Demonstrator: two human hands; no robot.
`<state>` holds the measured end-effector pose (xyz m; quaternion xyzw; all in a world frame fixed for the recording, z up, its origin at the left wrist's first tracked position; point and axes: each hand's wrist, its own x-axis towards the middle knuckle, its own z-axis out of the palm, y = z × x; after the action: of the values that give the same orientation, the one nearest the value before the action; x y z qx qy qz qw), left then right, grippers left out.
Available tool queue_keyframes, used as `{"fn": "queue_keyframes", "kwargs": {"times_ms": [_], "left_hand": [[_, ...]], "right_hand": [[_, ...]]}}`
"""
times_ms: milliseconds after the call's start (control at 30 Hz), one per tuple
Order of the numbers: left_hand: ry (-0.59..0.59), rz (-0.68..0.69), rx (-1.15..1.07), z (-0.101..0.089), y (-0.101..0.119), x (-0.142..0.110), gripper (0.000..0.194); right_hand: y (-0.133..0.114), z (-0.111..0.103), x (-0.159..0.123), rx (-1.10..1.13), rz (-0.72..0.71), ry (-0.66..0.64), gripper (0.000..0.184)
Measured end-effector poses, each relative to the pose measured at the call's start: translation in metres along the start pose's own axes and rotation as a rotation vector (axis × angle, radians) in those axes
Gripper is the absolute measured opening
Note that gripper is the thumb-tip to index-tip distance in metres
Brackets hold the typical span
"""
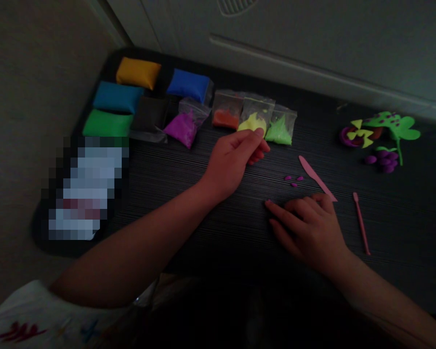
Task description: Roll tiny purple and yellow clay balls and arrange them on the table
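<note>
My left hand hovers in front of the bag of yellow clay, its thumb and fingers pressed together. Whatever sits in that pinch, if anything, is hidden. My right hand is low over the dark table, holding nothing, with its index finger stretched out and the others loosely bent. A trace of purple shows at that index fingertip. Just beyond it lie several tiny purple clay bits. The pink plastic knife rests right behind my right hand's fingers, and a thin pink modelling tool lies to its right.
Bags of red clay, light green clay and purple clay line the back. Blue, orange and green packs lie left, above a blurred-out bright rectangle. Finished clay shapes, including purple grapes, sit right.
</note>
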<state>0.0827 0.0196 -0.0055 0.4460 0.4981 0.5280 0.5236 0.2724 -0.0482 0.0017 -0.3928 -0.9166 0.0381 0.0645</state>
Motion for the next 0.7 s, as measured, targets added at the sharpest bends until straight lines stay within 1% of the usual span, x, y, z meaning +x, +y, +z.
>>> {"fn": "queue_keyframes", "kwargs": {"times_ms": [133,300,400,567,700], "left_hand": [[0.004,-0.005,0.005,0.0001,-0.0001,-0.0002,0.033],[0.002,0.011,-0.021,0.0002,-0.0010,-0.0002,0.032],[0.007,-0.005,-0.020,0.0006,-0.0008,-0.0002,0.032],[0.027,-0.023,-0.027,0.0019,0.0007,-0.0007,0.032],[0.023,-0.030,-0.026,0.0022,0.0011,-0.0008,0.032]], "right_hand": [[0.0004,-0.0007,-0.0002,-0.014,0.062,0.019,0.035],[-0.0010,-0.0015,0.0006,0.005,0.014,-0.009,0.033],[-0.0017,-0.0013,0.0014,-0.002,0.062,0.003,0.034],[-0.0030,-0.0013,0.0014,0.010,0.016,-0.023,0.033],[-0.0035,-0.0008,0.0018,-0.005,0.061,0.000,0.034]]}}
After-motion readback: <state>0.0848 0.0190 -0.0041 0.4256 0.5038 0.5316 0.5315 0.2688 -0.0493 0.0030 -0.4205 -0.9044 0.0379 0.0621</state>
